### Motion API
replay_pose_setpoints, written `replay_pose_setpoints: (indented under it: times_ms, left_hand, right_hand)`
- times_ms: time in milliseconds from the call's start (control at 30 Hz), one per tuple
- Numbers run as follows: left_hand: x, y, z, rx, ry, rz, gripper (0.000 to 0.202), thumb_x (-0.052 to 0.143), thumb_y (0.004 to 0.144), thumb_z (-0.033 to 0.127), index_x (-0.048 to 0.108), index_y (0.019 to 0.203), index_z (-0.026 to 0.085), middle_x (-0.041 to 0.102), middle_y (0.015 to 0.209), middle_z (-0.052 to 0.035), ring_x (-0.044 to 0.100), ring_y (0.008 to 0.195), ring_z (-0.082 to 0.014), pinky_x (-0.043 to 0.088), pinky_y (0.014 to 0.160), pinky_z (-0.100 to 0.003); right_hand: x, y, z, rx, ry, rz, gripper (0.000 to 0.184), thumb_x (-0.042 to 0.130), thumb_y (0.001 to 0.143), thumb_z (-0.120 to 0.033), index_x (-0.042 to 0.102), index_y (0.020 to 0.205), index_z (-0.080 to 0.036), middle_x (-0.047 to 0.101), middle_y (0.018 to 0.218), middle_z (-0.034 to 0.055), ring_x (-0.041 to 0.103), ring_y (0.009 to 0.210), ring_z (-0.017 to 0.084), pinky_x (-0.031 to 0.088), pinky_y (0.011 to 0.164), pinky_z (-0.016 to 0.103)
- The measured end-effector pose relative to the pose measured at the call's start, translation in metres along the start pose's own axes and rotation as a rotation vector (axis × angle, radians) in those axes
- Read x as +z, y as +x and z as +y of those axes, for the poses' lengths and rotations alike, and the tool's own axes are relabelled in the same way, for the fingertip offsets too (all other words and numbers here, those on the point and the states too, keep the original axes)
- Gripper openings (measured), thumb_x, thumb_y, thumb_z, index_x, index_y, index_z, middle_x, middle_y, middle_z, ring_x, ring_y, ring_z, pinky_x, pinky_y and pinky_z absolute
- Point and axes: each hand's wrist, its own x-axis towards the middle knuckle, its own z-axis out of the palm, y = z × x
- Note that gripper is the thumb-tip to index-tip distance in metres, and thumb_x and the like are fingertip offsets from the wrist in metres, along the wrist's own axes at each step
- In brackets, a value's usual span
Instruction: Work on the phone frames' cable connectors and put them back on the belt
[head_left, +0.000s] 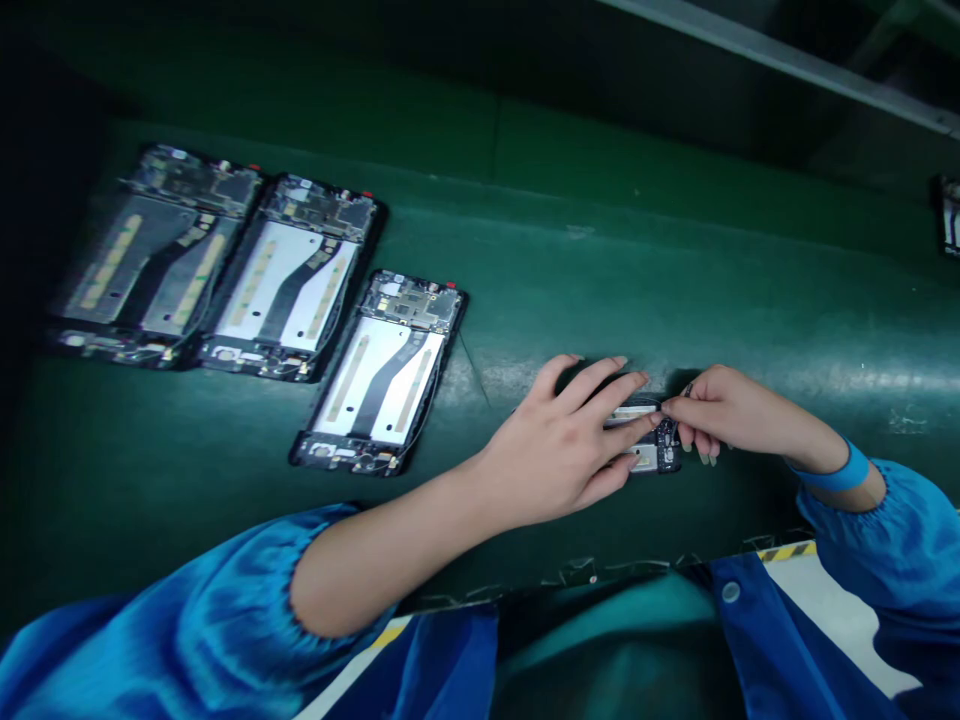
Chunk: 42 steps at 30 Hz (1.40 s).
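An opened smartphone (666, 450) lies sideways on the green mat, mostly covered by my left hand (574, 435). That hand rests over it palm down with its fingers spread, the index fingertip reaching toward the phone's right end. At that end, my right hand (709, 412) has thumb and index finger pinched together by the phone's upper right corner. Whatever is in the pinch is too small to make out. Circuit parts and part of a silver plate show between the fingers of my left hand.
To the left lie three more opened phones, a near one (382, 375), a middle one (292, 280) and a far left one (154, 260). Part of another phone (951, 215) shows at the right edge. A metal rail (787, 65) crosses the back. The mat's front edge runs close to my body.
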Motion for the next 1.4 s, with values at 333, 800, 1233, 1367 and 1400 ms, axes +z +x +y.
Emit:
replay_pose_setpoints:
  times_ms: [333, 800, 1233, 1367, 1400]
  left_hand:
    - [0.004, 0.001, 0.003, 0.008, -0.001, 0.021, 0.036, 0.052, 0.099, 0.037, 0.072, 0.127, 0.026, 0.061, 0.142, -0.0148, 0.050, 0.134, -0.0377, 0.034, 0.105, -0.057]
    - [-0.046, -0.008, -0.063, -0.328, -0.432, -0.265, 0.020, 0.062, 0.097, 0.030, 0.081, 0.095, 0.025, 0.078, 0.096, -0.0016, 0.061, 0.094, -0.0206, 0.038, 0.090, -0.036]
    - [-0.035, 0.024, -0.059, -0.263, -0.459, -0.356, 0.014, 0.068, 0.091, 0.024, 0.081, 0.087, 0.026, 0.078, 0.091, 0.0006, 0.058, 0.093, -0.0194, 0.032, 0.093, -0.037]
    - [-0.040, 0.026, -0.064, -0.246, -0.535, -0.403, 0.013, 0.068, 0.091, 0.024, 0.081, 0.090, 0.027, 0.079, 0.095, 0.0005, 0.061, 0.096, -0.0200, 0.034, 0.099, -0.037]
    - [-0.041, 0.025, -0.065, -0.246, -0.546, -0.406, 0.013, 0.069, 0.091, 0.024, 0.081, 0.090, 0.027, 0.079, 0.095, 0.0005, 0.061, 0.096, -0.0202, 0.034, 0.100, -0.038]
  right_hand:
    - [0.008, 0.000, -0.008, 0.139, 0.134, 0.011, 0.041, 0.052, 0.091, -0.017, 0.064, 0.052, -0.017, 0.066, 0.047, 0.0029, 0.062, 0.041, 0.011, 0.047, 0.042, 0.017]
    - [0.001, 0.008, 0.002, 0.197, 0.186, -0.080, 0.040, 0.058, 0.091, -0.025, 0.072, 0.055, -0.014, 0.076, 0.064, 0.0122, 0.073, 0.057, 0.016, 0.050, 0.041, 0.015]
    - [0.006, 0.009, 0.001, 0.177, 0.191, -0.085, 0.040, 0.053, 0.089, -0.022, 0.072, 0.056, -0.014, 0.076, 0.065, 0.0117, 0.073, 0.057, 0.015, 0.052, 0.043, 0.016]
    - [0.006, 0.010, -0.002, 0.187, 0.199, -0.081, 0.040, 0.053, 0.089, -0.021, 0.071, 0.054, -0.014, 0.076, 0.063, 0.0120, 0.073, 0.057, 0.016, 0.052, 0.043, 0.017]
    - [0.006, 0.010, -0.002, 0.189, 0.202, -0.080, 0.040, 0.053, 0.089, -0.020, 0.071, 0.054, -0.014, 0.076, 0.063, 0.0122, 0.073, 0.057, 0.016, 0.052, 0.043, 0.017]
